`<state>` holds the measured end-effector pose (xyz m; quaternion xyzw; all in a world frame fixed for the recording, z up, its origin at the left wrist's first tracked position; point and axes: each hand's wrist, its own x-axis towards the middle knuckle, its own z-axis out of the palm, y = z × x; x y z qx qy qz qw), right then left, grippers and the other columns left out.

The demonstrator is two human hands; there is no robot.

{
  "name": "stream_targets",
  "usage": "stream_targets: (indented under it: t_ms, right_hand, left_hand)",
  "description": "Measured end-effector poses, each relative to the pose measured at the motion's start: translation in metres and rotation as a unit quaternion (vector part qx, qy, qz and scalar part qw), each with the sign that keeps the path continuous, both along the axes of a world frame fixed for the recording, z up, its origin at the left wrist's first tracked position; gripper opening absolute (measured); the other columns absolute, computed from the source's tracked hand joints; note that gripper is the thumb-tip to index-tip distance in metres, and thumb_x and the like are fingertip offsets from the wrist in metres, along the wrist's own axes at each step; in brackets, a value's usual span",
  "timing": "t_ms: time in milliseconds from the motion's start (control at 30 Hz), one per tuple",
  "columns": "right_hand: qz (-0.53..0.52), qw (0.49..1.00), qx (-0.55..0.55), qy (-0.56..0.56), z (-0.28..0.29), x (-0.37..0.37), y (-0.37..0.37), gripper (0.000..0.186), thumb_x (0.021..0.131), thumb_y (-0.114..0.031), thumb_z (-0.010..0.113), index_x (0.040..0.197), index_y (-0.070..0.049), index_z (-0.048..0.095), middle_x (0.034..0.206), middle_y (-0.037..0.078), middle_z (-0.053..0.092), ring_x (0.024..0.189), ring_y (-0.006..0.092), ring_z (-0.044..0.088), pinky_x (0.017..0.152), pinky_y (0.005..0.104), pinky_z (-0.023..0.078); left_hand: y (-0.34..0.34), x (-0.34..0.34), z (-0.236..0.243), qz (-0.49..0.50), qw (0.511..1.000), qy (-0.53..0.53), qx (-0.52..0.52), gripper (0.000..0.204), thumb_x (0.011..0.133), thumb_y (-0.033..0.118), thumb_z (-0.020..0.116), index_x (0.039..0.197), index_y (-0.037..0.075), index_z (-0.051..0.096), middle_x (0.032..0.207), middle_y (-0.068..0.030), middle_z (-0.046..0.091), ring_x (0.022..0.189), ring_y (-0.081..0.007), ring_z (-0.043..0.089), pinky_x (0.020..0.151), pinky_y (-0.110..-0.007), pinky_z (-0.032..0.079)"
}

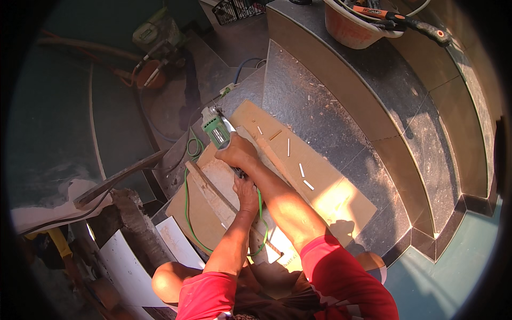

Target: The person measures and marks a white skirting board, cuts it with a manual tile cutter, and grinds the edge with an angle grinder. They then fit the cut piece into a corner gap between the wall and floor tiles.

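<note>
Both hands are on a green angle grinder (214,129), which points away from me. My right hand (238,152) is wrapped around its body, close behind the metal head. Nearer to me, my left hand (245,192) grips the rear end, its fingers partly hidden. From there a green cord (186,208) loops down to the left and past my left forearm. Below the tool a narrow wooden strip (210,185) and a pale dusty board lie on a sheet of cardboard (325,173). What the grinder's disc touches cannot be made out.
Small white strips (289,148) are scattered right of the grinder. Curved dark steps (341,96) rise on the right, bearing a dusty bucket (349,26) and an orange-and-black handled tool (397,18). White panels (125,261) lean at lower left. A wooden bar (122,178) lies at left.
</note>
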<state>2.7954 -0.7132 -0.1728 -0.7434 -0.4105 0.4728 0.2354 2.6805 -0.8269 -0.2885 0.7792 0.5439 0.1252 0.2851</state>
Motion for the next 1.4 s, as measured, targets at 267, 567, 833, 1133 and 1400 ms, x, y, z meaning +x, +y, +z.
stream_targets:
  t_ms: [267,567,833,1133,1400]
  right_hand:
    - [0.002,1.000,0.004,-0.002,0.002,0.002,-0.005,0.068,0.069,-0.036,0.076,0.124,0.001,0.062,0.112,0.026,0.072,0.106,0.0401,0.070,0.092,0.0451,0.055]
    - [-0.011,1.000,0.009,0.007,0.001,0.001,-0.008,0.069,0.069,-0.037,0.078,0.125,0.000,0.062,0.111,0.025,0.072,0.106,0.0399,0.070,0.093,0.0452,0.055]
    - [-0.037,0.997,0.053,0.045,0.016,0.012,-0.029,0.069,0.073,-0.034,0.077,0.131,-0.001,0.058,0.117,0.024,0.071,0.112,0.0396,0.068,0.097,0.0448,0.052]
    - [-0.119,0.982,0.132,0.069,0.041,0.072,-0.090,0.062,0.072,-0.029,0.080,0.125,-0.003,0.062,0.114,0.019,0.072,0.108,0.0350,0.070,0.094,0.0421,0.053]
    - [-0.120,0.974,0.177,0.075,0.044,0.093,-0.124,0.069,0.073,-0.018,0.082,0.135,0.000,0.059,0.120,0.017,0.070,0.111,0.0240,0.066,0.097,0.0362,0.051]
  left_hand:
    - [-0.001,0.006,0.010,0.017,1.000,-0.011,0.000,0.045,0.090,0.035,0.063,0.127,0.011,0.063,0.133,-0.0171,0.061,0.135,-0.0452,0.038,0.103,-0.059,0.029]
    - [0.004,-0.003,-0.009,-0.031,0.999,0.033,-0.030,0.050,0.091,0.036,0.062,0.133,0.010,0.059,0.142,-0.0178,0.055,0.136,-0.0456,0.037,0.105,-0.058,0.029]
    - [-0.003,0.004,-0.006,0.021,0.999,0.026,0.032,0.070,0.089,0.035,0.067,0.147,0.003,0.045,0.156,-0.0259,0.036,0.143,-0.0469,0.030,0.111,-0.059,0.027]
    - [0.003,0.044,0.058,0.125,0.991,0.016,0.051,0.067,0.087,0.027,0.070,0.148,0.013,0.047,0.163,-0.0242,0.029,0.151,-0.0455,0.023,0.120,-0.059,0.019]
    - [0.001,0.069,0.035,0.156,0.986,-0.002,0.060,0.067,0.099,0.028,0.056,0.156,-0.001,0.033,0.165,-0.0271,0.022,0.154,-0.0478,0.015,0.122,-0.062,0.014]
